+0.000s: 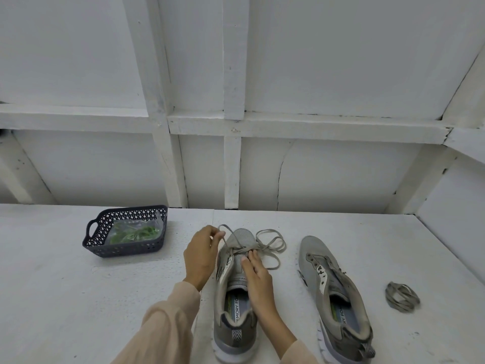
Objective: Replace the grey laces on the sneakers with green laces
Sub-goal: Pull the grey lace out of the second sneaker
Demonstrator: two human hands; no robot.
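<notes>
Grey lace: flat, light, limp, threaded only through the toe-end eyelets of the middle sneaker. Your left hand pinches one strand raised; your right hand presses flat fingers on the tongue. Likely snags at eyelets; grip close to them.

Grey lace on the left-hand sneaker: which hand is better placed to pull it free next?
Left. The left hand pinches the grey lace beside the toe, while the right hand presses on the sneaker tongue, steadying it.
</notes>
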